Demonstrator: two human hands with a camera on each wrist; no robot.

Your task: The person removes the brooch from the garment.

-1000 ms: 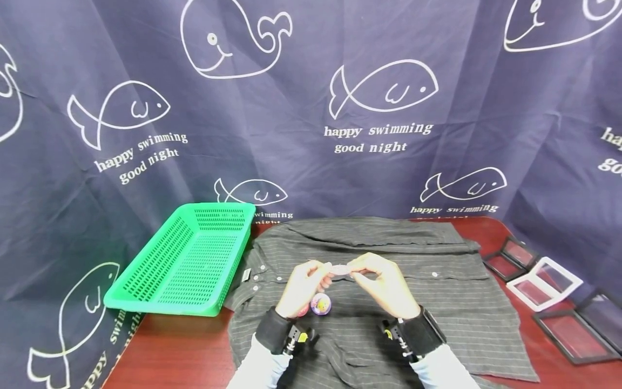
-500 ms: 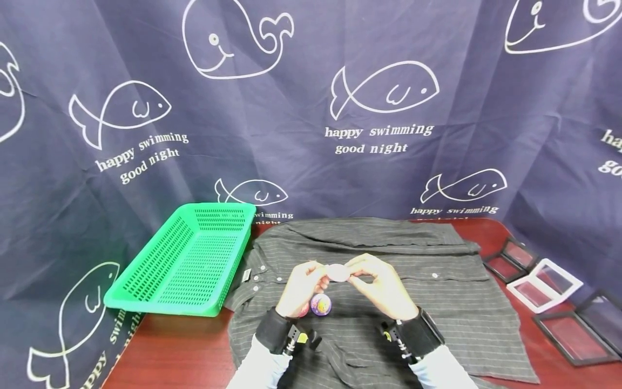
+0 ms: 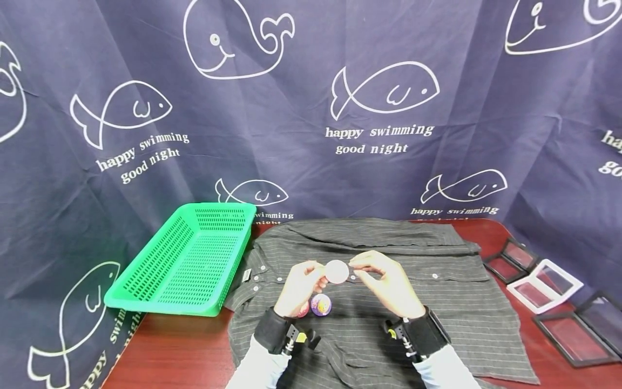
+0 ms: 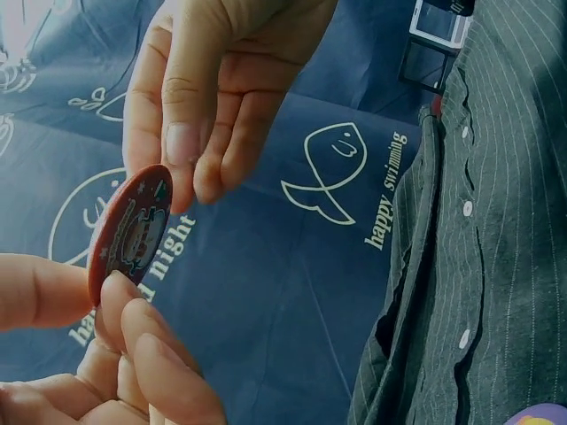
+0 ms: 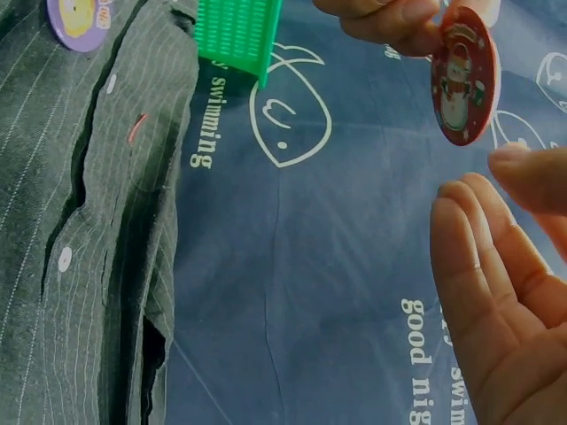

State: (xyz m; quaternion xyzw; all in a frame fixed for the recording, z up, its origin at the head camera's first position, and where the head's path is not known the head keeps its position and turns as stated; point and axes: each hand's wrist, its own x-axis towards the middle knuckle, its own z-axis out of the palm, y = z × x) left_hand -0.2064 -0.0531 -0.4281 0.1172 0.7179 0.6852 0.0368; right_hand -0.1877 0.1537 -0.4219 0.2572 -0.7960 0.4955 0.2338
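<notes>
A round disc (image 3: 337, 272) shows its pale, plain face in the head view. Its other face, red with a snowman print, appears in the left wrist view and on the same disc (image 5: 465, 80) in the right wrist view. My left hand (image 3: 302, 289) pinches it by the edge between thumb and fingers, upright above the shirt. Just to the right, my right hand (image 3: 387, 283) is held with thumb and fingers apart, its fingertips near the disc's edge and a small gap between. A purple disc (image 3: 320, 304) with a yellow figure lies below my left hand; a red disc (image 3: 303, 309) is partly hidden by that hand.
A dark pinstriped shirt (image 3: 466, 324) with white buttons is spread over the red table (image 3: 180, 351). On the left stands a green plastic basket (image 3: 199, 270). Several open hinged frames, including a white frame (image 3: 544, 283), lie at the right. A blue fish-print curtain (image 3: 301, 135) hangs behind.
The disc has turned from nearly edge-on to facing the head camera. My right fingers have come off its edge and moved slightly right, while my left hand keeps its pinch.
</notes>
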